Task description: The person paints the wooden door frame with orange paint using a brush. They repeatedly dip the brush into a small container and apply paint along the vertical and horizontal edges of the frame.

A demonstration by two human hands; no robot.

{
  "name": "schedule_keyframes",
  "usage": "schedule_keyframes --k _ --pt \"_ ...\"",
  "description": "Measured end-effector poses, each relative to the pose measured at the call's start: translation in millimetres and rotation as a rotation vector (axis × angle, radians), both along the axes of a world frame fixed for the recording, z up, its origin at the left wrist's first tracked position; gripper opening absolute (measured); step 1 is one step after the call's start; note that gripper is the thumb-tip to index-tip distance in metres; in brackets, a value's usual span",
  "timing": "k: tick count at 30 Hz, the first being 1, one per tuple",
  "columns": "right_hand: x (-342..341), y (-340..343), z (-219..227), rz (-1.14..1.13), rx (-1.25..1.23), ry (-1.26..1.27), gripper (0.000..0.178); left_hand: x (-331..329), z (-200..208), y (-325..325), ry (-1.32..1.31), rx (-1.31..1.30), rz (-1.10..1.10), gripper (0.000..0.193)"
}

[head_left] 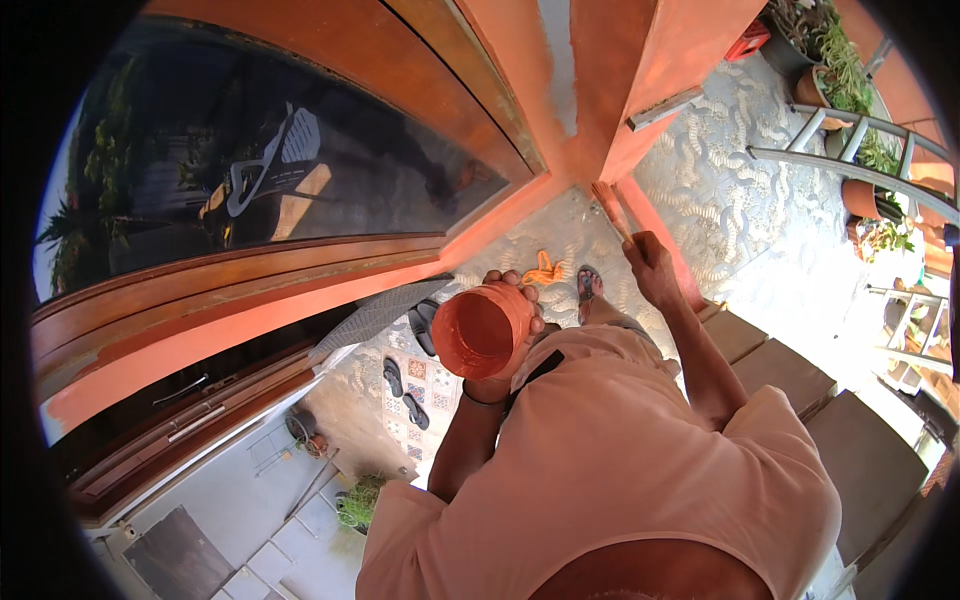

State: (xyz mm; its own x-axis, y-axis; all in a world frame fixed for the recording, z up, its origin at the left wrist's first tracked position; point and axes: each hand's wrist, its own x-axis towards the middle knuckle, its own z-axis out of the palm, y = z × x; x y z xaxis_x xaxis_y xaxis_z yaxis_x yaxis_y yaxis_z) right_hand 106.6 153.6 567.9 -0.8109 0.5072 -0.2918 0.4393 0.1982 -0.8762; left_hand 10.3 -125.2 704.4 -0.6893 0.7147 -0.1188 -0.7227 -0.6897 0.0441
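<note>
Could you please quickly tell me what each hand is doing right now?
Left hand: closed around an orange-red cup.
Right hand: closed on the handle of a brush.

No legible text, label, brand mark, number or sign was identified on any surface in view.

Person, upper and lower wear: loose T-shirt point(640, 450), pale pinkish beige.
Sleeves point(795, 430) short and wide; neckline point(640, 541) broad, rounded, with a stitched edge; small black strip point(546, 371) at the left front, kind unclear; grey cloth point(634, 325) narrowly visible past the hem; thin dark wristband point(483, 401), left; one dark strapped sandal point(586, 271).
</note>
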Motion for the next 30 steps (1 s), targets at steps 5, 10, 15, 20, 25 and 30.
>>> schedule_keyframes --k 5,10,15,20,25,30 --pt "-10.6 6.8 159.5 0.206 0.124 0.016 0.033 -4.3 -36.4 5.1 -0.041 0.044 0.012 0.057" --pt "5.1 14.1 250.3 0.449 0.325 0.191 0.032 -30.3 -50.0 8.1 0.016 0.027 -0.049 0.055" --pt "-0.4 -13.3 331.1 0.591 0.603 0.167 0.035 -57.8 -60.7 5.8 -0.141 0.001 -0.061 0.052" --pt "-32.0 -50.1 372.1 0.658 0.817 0.268 0.034 -73.9 -54.5 0.9 -0.108 0.074 -0.062 0.049" --pt "-69.1 -81.2 391.4 0.821 1.053 0.182 0.029 -84.5 -43.5 -12.2 -0.024 0.157 -0.02 0.045" --pt "-98.4 -109.7 392.7 0.939 1.162 0.132 0.027 -93.0 -39.1 -28.5 -0.009 0.084 0.003 0.04"
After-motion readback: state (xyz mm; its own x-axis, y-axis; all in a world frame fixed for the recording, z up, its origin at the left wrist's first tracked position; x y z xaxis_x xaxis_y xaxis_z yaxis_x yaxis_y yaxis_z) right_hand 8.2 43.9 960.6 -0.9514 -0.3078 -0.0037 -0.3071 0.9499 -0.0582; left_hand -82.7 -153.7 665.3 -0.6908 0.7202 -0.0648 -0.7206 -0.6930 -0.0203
